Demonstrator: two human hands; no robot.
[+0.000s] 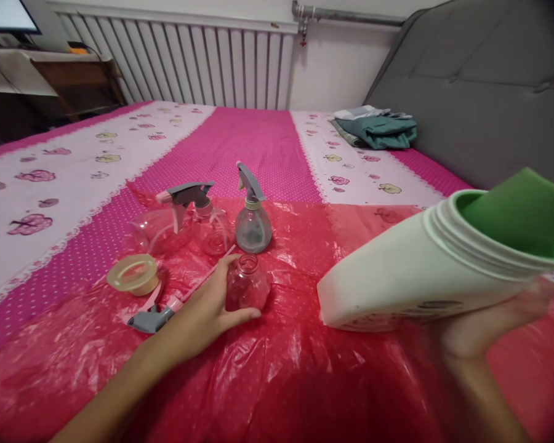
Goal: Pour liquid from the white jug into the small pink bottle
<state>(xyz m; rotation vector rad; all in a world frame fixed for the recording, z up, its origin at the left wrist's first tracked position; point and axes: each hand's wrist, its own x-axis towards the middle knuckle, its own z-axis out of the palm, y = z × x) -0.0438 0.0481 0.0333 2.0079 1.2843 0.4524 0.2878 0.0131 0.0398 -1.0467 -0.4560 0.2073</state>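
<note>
My left hand (219, 298) is wrapped around a small clear round bottle (249, 286), open at the neck and standing on red plastic sheeting (277, 357). A large white plastic jug (392, 264) rests tilted in my right hand (484, 326), its wide mouth toward the upper right and a green piece (521, 209) at that mouth. The right fingers are partly hidden under the jug. Left of the bottle lies a loose grey and pink spray head (152, 319) with its tube. Behind it sits a pale yellow funnel (133, 275).
Behind my left hand stand a grey-topped spray bottle (253, 229) and a pink-necked one (211, 231). Folded clothes (376, 128) lie on the bed (253, 141) near a grey headboard (480, 80). A radiator (184, 58) runs along the wall.
</note>
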